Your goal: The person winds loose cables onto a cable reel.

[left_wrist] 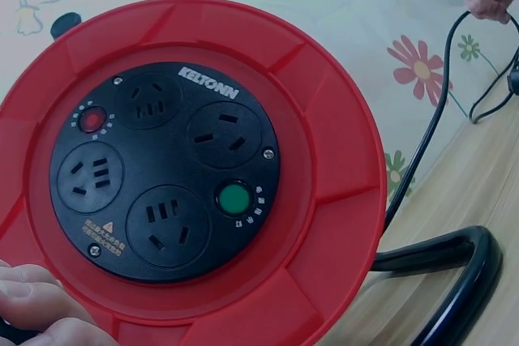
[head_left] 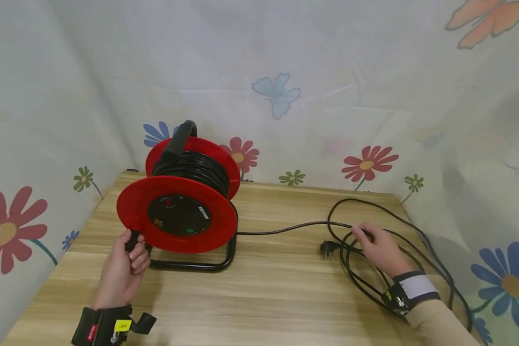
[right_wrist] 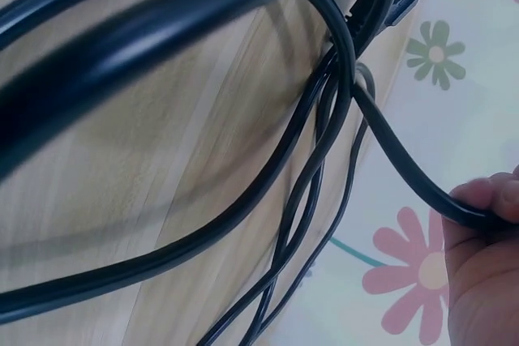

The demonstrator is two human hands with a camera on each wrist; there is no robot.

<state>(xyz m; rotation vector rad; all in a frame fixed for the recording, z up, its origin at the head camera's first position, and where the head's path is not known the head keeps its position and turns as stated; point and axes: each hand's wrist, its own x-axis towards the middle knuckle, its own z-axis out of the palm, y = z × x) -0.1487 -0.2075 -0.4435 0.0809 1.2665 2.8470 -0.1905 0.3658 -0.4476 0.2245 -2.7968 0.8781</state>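
A red cable reel (head_left: pixel 177 211) with black cable wound on its drum stands at the left of the table. My left hand (head_left: pixel 124 264) grips the small black crank knob (head_left: pixel 132 240) low on its front disc. In the left wrist view the disc's black socket panel (left_wrist: pixel 166 172) shows a red and a green button. Toward the right, my right hand (head_left: pixel 378 247) holds the black cable (head_left: pixel 281 231), which runs from the reel. The right wrist view shows fingers (right_wrist: pixel 478 194) curled round that cable. A black plug (head_left: pixel 327 248) lies just left of this hand.
Loose cable loops (head_left: pixel 432 240) spread over the right side of the wooden table (head_left: pixel 259 298). The reel rests on a black tube frame (head_left: pixel 194 265), with a black carrying handle (head_left: pixel 179 142) on top. A flowered cloth (head_left: pixel 328 120) hangs behind and at both sides.
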